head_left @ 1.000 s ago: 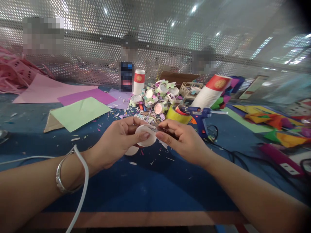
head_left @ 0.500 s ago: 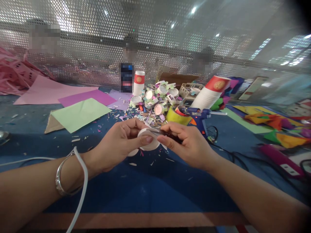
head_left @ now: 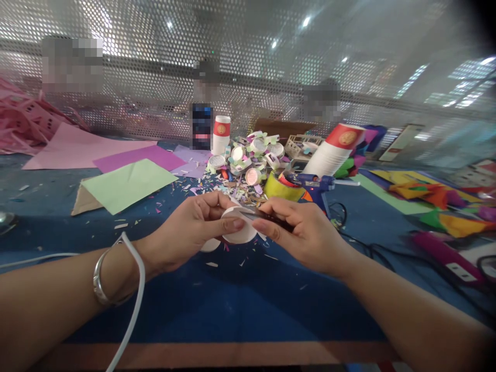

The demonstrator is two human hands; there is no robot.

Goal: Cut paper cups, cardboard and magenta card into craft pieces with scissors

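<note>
In the middle of the head view, my left hand (head_left: pixel 205 219) pinches a white round paper piece (head_left: pixel 242 233), like the base of a paper cup, with the thumb on top. My right hand (head_left: pixel 300 227) is closed around a slim cutting tool with a dark handle (head_left: pixel 281 219). Its grey blade lies against the upper rim of the round piece, close to my left thumb. Fingers hide part of the tool, so I cannot tell whether it is a knife or scissors. Another white disc (head_left: pixel 211 245) shows under my left hand.
Paper scraps and a heap of cut cup pieces (head_left: pixel 259 150) lie beyond my hands. To the right are a stack of paper cups (head_left: pixel 335 150), a blue glue gun (head_left: pixel 318 186) and black cables. Coloured sheets (head_left: pixel 129 186) lie left. A white cord crosses my left wrist.
Both hands hold almost the same place and grip. The round piece is tilted slightly differently against the blade, showing more of its flat face; the view has shifted slightly.
</note>
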